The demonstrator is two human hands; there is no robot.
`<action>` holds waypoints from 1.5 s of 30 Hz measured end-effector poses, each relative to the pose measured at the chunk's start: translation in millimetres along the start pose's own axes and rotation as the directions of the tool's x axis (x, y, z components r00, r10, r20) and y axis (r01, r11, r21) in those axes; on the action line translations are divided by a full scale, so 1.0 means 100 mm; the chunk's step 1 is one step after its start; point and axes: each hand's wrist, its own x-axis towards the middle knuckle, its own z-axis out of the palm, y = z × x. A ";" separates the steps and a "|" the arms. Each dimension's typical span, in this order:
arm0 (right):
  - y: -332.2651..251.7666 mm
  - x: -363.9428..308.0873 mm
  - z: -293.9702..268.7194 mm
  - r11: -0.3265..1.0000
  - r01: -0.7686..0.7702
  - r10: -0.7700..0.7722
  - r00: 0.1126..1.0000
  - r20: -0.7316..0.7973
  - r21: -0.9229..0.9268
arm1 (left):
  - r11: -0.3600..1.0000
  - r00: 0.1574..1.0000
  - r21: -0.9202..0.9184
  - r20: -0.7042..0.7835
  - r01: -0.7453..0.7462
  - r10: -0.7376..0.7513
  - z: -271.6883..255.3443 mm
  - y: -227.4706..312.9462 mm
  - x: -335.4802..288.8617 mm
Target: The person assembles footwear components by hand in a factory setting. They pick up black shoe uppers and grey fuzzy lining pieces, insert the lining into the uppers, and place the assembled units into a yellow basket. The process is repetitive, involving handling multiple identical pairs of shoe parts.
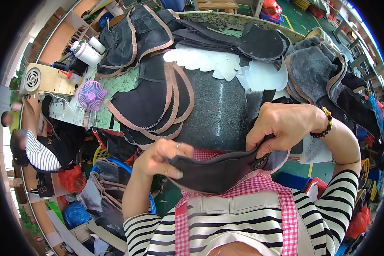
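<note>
Between my two hands a black fabric piece (213, 173) with a pinkish-brown edging along its lower side is stretched just in front of my chest. My left hand (167, 158) pinches its left end between thumb and fingers. At the other end my right hand (279, 128) grips the upper edge with bent fingers, and a small dark round mark shows below the thumb. Beyond the hands, a stack of black pieces with zigzag-cut pinkish edging (145, 102) lies on the table. White scalloped sheets (209, 62) rest behind the dark speckled worktop (217, 106).
Dark fleecy pieces (313, 64) are heaped at the right, and more black panels (260, 40) lie along the back. A purple fan (92, 94) and white thread cones (86, 53) stand at the left. A blue basket (128, 166) of cut pieces sits below; another person (42, 151) is at far left.
</note>
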 end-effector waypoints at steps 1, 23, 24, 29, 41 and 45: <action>0.00 0.02 0.00 0.999 0.033 -0.033 0.999 -0.020 -0.010 | 0.999 1.000 0.043 -0.014 0.024 -0.023 -0.05 0.03 0.02; -0.03 -0.04 -0.20 0.924 -0.300 0.274 0.952 -0.136 -0.237 | 0.526 0.997 0.850 -0.012 -0.033 0.082 0.43 0.46 0.54; -0.05 -0.04 -0.19 0.922 -0.285 0.253 0.956 -0.147 -0.263 | 0.541 0.999 0.841 -0.016 -0.011 0.044 0.40 0.46 0.53; -0.06 -0.05 -0.16 0.909 -0.271 0.223 0.958 -0.181 -0.316 | 0.408 0.999 0.913 -0.014 -0.005 0.043 0.33 0.50 0.52; -0.19 0.05 -0.42 0.828 -0.112 -0.156 0.895 -0.419 -0.549 | 0.303 0.898 0.946 -0.229 0.114 0.376 0.50 0.63 0.84; -0.18 0.09 -0.32 0.869 -0.077 -0.207 0.842 -0.499 -0.489 | 0.212 0.884 0.977 -0.120 0.024 0.452 0.42 0.58 0.88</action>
